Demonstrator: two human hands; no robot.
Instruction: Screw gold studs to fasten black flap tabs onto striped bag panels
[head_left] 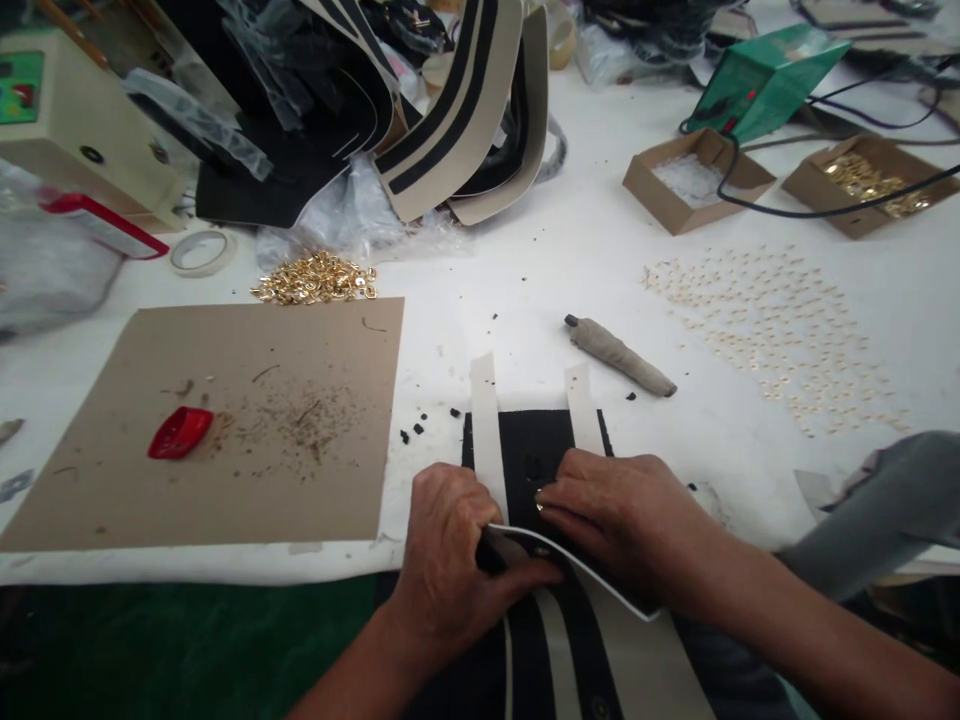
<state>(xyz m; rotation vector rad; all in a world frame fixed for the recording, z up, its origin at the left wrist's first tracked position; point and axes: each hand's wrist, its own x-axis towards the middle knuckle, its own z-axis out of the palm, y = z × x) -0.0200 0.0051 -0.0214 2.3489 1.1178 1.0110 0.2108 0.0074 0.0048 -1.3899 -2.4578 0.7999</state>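
Note:
My left hand [450, 550] grips the white-edged end of a black and beige striped panel [559, 650], its thumb under the raised edge. My right hand [630, 515] lies over the panel, thumb and finger pinching a small gold metal fastener [538, 499]. Below those fingers is a black piece [532, 435] with a dark slot in it. Two pale strips run up past its far edge, the left one [486, 410] longer in view. Whether the black piece and the striped panel are joined is hidden by my hands.
A brown board [247, 350] with a red plastic piece [180, 432] lies left. Gold fasteners [319, 278] are heaped behind it. A wrapped tool [621, 356] lies ahead right, near small gold parts [780, 325] spread out. Boxes [652, 195] and a green device [765, 80] stand beyond.

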